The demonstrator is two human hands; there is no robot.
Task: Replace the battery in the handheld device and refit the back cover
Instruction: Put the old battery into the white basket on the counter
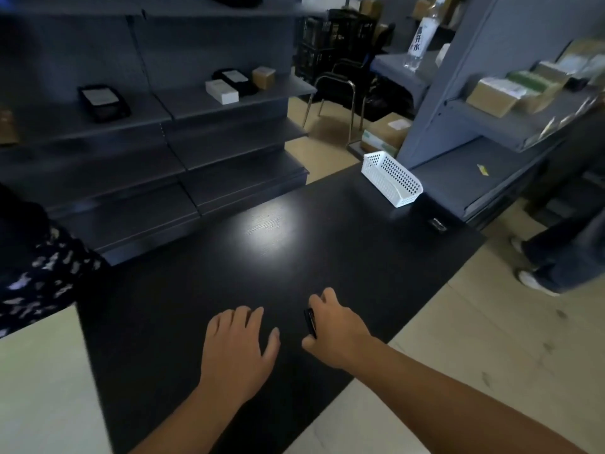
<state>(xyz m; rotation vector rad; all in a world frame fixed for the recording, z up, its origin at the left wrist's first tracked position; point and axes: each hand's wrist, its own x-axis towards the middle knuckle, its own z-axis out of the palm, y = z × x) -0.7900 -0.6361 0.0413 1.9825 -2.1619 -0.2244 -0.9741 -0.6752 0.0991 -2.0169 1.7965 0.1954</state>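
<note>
My right hand [337, 332] is curled around a thin black flat object [310, 322], seen edge-on near the front of the black table [229, 290]; I cannot tell whether it is the device, its cover or a battery. My left hand [237, 345] lies palm down on the table just left of it, fingers spread, holding nothing. A small dark object [438, 224] lies near the table's far right edge. Black handheld devices [103, 101] rest on the grey shelves [196, 106] behind.
A white perforated basket [391, 178] stands at the table's far right corner. A person in a patterned sleeve [36, 267] is at the left; another person's legs [563, 257] stand at the right. Shelving with boxes [497, 93] rises on the right, a chair [340, 90] behind.
</note>
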